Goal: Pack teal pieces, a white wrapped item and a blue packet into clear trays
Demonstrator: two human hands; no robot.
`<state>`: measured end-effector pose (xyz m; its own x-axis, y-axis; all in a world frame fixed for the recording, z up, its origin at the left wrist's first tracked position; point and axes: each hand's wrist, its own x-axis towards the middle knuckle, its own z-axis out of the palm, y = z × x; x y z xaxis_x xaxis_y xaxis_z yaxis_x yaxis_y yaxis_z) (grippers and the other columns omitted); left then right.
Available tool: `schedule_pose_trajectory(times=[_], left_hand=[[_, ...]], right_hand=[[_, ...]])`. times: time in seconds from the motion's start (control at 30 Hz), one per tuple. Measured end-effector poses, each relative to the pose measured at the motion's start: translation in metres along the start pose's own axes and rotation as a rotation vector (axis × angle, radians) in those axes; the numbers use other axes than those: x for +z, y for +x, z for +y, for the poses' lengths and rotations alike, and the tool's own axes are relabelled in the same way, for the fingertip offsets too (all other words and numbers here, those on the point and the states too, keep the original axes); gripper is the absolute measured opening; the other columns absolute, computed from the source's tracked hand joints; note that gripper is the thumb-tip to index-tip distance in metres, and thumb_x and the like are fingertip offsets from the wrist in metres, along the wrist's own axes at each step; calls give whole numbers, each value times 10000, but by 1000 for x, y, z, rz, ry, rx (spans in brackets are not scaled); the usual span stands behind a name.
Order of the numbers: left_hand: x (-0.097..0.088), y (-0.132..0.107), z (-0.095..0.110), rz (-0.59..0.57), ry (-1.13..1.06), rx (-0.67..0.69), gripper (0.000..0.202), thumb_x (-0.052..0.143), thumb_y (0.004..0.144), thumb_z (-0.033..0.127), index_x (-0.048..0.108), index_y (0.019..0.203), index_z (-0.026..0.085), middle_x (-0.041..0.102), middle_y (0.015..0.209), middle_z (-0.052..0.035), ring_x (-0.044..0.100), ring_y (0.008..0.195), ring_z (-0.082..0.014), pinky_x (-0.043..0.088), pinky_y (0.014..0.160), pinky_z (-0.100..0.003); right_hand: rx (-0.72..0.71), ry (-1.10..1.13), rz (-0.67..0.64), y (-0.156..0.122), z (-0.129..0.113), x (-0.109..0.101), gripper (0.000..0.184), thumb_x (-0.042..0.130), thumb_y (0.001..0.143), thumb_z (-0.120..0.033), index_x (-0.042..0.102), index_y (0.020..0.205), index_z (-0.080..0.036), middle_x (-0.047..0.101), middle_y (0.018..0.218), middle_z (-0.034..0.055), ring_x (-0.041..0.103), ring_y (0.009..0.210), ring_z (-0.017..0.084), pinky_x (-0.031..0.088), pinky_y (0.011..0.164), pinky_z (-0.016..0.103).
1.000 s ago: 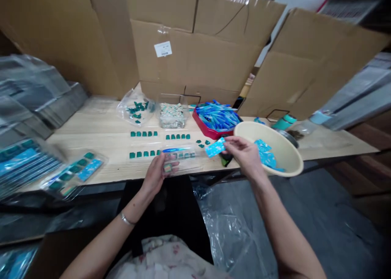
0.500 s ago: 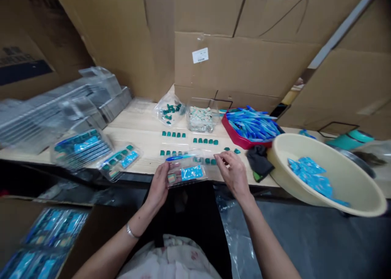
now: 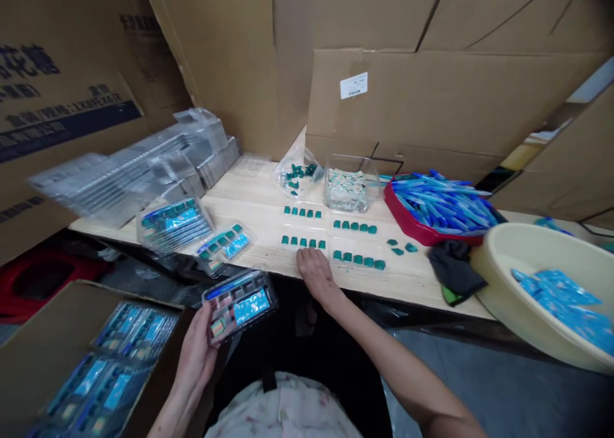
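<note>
My left hand (image 3: 196, 355) grips a filled clear plastic pack (image 3: 240, 302) below the table edge, above an open cardboard box (image 3: 62, 336) that holds several similar packs (image 3: 110, 367). The pack shows a blue pen, small green pieces and a blue packet. My right hand (image 3: 314, 273) rests on the table's front edge with fingers spread over an empty-looking clear tray with a row of green pieces (image 3: 302, 241). More rows of green pieces (image 3: 357, 258) lie beside it.
Two filled packs (image 3: 175, 224) and a stack of empty clear trays (image 3: 129, 176) sit at the left. A bag of green pieces (image 3: 297, 172), a clear tub (image 3: 350, 185), a red tray of blue pens (image 3: 441, 201), a dark cloth (image 3: 453, 265) and a cream bowl (image 3: 508, 278) of blue packets stand at the right.
My left hand has carried the filled pack down and left off the table towards the box. My right hand let go of the blue packet and moved onto the row of green pieces.
</note>
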<state>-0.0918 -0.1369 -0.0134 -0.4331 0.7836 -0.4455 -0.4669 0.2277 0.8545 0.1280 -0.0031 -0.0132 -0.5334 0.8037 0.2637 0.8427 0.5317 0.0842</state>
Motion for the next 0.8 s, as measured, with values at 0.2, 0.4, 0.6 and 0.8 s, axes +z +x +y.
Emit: schedule_pose_trajectory(times=[0.2,0.4,0.6,0.8], left_hand=[[13,8,-3,-92,-69,5,279,611,783,334,607,991,148,677,1043,-99,673,769,-182,552,627,-277],[42,23,-5,-238,-139,-16,357,606,766,432,582,979,146,668,1029,-122,660,747,-180,548,633,-308],[56,37,-5,-386,-189,-107,431,517,796,522,570,978,135,651,1044,-153,656,778,-201,550,654,-336],[55,36,-2,-441,-233,-188,525,428,799,605,562,1002,139,652,1023,-155,661,804,-222,550,638,-337]], right_hand=[[-155,-115,30,16,20,-7,264,371,829,-4,595,929,-102,591,885,141,496,828,261,387,726,374],[-166,132,157,43,55,-56,318,308,888,-74,540,1103,-103,590,1054,151,471,944,249,379,834,369],[-178,772,-63,59,44,-98,230,415,877,-187,560,1054,-161,650,864,45,557,804,164,433,759,294],[-223,1013,-555,74,13,-49,212,489,806,-183,609,968,-117,661,792,29,573,689,119,438,638,225]])
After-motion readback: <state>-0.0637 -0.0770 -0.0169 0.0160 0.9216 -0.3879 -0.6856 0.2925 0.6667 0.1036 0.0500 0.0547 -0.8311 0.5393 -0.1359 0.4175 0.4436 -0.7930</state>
